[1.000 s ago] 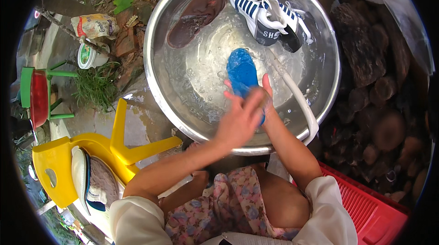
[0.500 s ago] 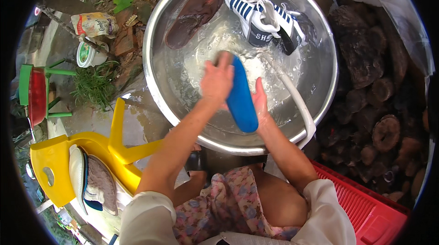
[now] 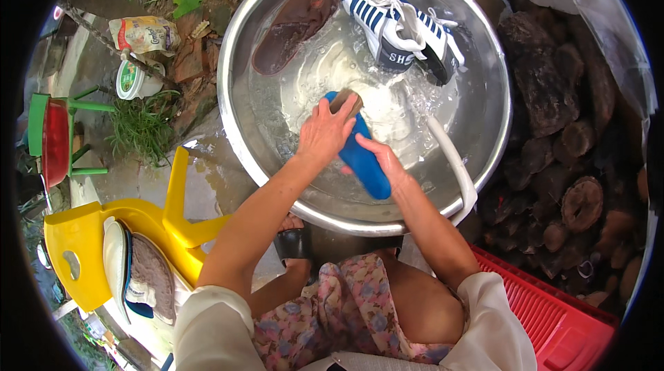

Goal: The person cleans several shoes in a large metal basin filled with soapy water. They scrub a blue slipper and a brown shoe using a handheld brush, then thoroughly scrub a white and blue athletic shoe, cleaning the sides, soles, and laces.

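Over the water in a large metal basin (image 3: pixel 229 109), a blue insole (image 3: pixel 365 176) slants between my hands. My right hand (image 3: pixel 389 163) grips its near half, thumb across the face and fingers underneath. My left hand (image 3: pixel 322 132) is closed around a brown block, which looks like a small scrubbing brush (image 3: pixel 346 104), pressed on the insole's far end. The brush's underside is hidden. A pair of white and blue sneakers (image 3: pixel 389 21) leans at the basin's far right. A dark brown insole-shaped piece (image 3: pixel 294 28) lies at the far left.
A white hose (image 3: pixel 451 153) hangs over the basin's near right rim, running water in. At left, an upturned yellow stool (image 3: pixel 76 260) stands by several insoles (image 3: pixel 149 274). A red plastic crate (image 3: pixel 553 315) is at near right; stacked logs (image 3: pixel 553 129) line the right.
The brush has moved from the insole's left edge onto its face near the far end. My right thumb has come across the insole, whose far end has swung left.
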Motion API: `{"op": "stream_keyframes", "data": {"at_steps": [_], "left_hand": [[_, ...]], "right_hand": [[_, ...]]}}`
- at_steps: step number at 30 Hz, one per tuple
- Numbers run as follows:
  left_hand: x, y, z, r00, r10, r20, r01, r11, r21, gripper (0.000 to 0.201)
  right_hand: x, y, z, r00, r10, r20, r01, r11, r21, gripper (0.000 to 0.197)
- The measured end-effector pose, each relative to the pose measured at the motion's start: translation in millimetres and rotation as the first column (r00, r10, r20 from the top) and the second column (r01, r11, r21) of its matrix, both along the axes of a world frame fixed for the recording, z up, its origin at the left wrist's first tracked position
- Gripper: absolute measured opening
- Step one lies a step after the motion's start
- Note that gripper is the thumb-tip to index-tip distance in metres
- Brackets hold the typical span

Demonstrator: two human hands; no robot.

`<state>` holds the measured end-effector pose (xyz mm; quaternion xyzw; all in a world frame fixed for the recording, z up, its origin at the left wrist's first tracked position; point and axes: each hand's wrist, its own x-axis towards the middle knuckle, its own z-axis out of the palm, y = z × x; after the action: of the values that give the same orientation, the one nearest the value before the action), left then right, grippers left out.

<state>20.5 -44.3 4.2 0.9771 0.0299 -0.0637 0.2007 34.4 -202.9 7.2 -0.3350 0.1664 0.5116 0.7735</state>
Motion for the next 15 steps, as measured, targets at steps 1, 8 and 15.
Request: {"op": "stream_keyframes", "data": {"at_steps": [1,8,15], "left_hand": [[4,5,-5,1.000,0.000,0.001,0.000,1.000,0.003,0.056],[-8,25,-42,0.962,0.198,-0.190,-0.102,0.901,0.422,0.073],[-18,20,-27,0.893,0.156,-0.421,-0.336,0.854,-0.396,0.059]], "right_hand": [[10,-4,0,0.949,0.184,0.256,-0.132,0.969,-0.209,0.061],[12,-5,-28,0.460,0.560,0.689,0.307,0.627,-0.716,0.062],[19,-5,-11,0.521,0.709,0.474,-0.048,0.579,-0.814,0.071]]}}
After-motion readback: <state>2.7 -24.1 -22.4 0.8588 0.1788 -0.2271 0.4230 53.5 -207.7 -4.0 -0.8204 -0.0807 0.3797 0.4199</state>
